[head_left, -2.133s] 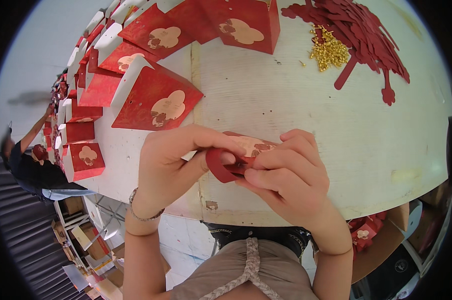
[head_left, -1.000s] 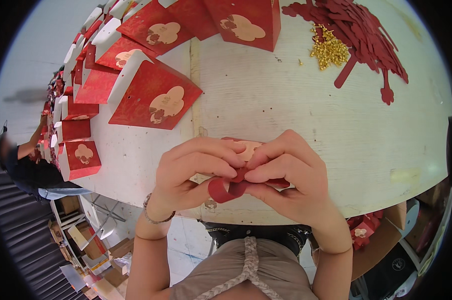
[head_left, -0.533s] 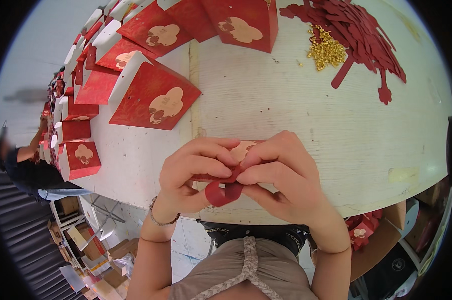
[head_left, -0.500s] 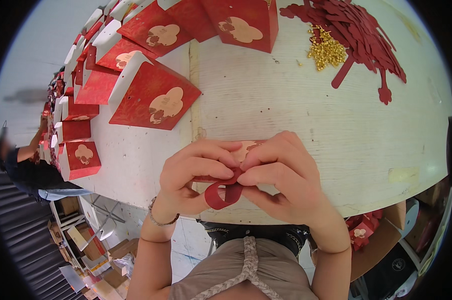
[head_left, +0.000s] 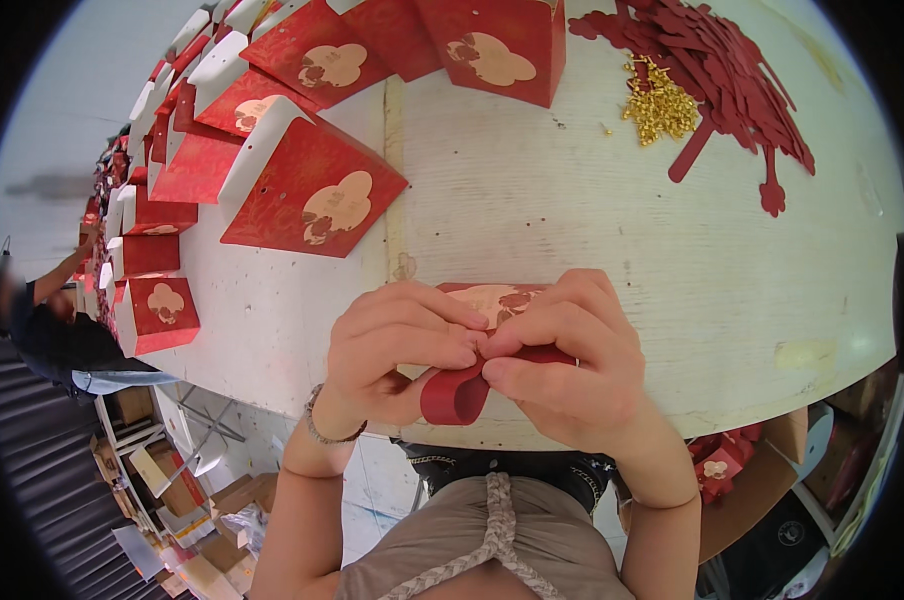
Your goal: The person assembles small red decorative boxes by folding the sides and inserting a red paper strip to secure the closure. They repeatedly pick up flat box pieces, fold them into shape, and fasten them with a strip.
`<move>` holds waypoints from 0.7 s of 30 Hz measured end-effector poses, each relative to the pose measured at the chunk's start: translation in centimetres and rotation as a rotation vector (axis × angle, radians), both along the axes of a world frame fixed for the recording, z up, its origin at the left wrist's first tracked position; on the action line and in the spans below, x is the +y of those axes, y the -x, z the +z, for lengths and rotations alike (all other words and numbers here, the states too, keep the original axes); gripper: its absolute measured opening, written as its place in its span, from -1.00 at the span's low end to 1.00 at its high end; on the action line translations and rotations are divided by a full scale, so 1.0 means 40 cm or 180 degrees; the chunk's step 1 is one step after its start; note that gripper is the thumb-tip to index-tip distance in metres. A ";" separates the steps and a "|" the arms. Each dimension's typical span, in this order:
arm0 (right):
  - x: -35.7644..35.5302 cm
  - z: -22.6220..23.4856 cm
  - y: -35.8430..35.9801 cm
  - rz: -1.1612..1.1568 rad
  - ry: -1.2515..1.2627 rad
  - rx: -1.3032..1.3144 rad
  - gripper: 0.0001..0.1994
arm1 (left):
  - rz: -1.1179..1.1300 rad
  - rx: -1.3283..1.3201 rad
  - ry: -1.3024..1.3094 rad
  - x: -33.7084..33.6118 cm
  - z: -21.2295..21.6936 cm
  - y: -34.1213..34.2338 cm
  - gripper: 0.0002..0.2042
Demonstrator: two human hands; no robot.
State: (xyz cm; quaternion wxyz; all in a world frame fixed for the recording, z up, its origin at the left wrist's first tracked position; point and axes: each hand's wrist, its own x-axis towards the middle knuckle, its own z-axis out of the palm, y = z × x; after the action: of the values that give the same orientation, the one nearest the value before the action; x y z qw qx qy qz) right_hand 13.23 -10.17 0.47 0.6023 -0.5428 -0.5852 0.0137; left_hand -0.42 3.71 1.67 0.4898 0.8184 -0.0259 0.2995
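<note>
A dark red strip (head_left: 456,398), bent into a loop, hangs between my hands near the table's front edge. My left hand (head_left: 397,345) pinches it from the left, my right hand (head_left: 567,350) from the right, and their fingertips meet at the top of the loop. Behind my fingers lies a red box (head_left: 497,298) with a pale flower-shaped panel, largely hidden by my hands. Whether a fastener sits between the fingertips is hidden.
Several red boxes (head_left: 317,185) stand open along the table's left and far side. At the far right lie a heap of dark red strips (head_left: 727,80) and a pile of gold fasteners (head_left: 660,105). A carton (head_left: 762,490) holds red boxes below right. Another person (head_left: 47,325) works at far left.
The strip's loop has turned and widened, and more of the box's panel shows behind my fingers. Both hands keep their pinch, with slight shifts.
</note>
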 end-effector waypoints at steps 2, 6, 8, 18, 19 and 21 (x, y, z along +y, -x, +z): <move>-0.003 0.002 -0.003 -0.0025 0.0061 -0.0115 -0.83 | 0.0028 0.0030 0.0034 -0.003 -0.003 0.004 -0.76; 0.003 -0.007 0.006 -0.0100 -0.0076 -0.0005 -0.81 | 0.0109 0.0034 -0.0134 -0.001 -0.003 -0.002 -0.74; 0.007 -0.018 0.015 -0.0162 -0.0234 0.0151 -0.80 | 0.0110 0.0098 -0.0217 -0.001 -0.002 0.002 -0.73; -0.018 0.032 -0.010 0.0136 0.0425 0.0117 -0.75 | 0.0491 -0.0076 -0.0230 -0.037 -0.004 -0.001 -0.74; -0.025 0.041 -0.008 0.0231 0.0633 0.0260 -0.73 | 0.0533 -0.0093 -0.0379 -0.036 -0.006 0.004 -0.74; -0.027 0.054 0.000 0.0255 0.0869 0.0591 -0.70 | 0.0603 -0.0120 -0.0619 -0.034 -0.007 0.006 -0.73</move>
State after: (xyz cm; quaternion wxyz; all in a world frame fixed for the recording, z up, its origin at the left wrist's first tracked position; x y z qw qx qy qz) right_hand 13.25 -11.23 2.63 0.5735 -0.5922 -0.5409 0.1672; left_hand -0.68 2.33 1.41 0.3772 0.8550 0.0134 0.3558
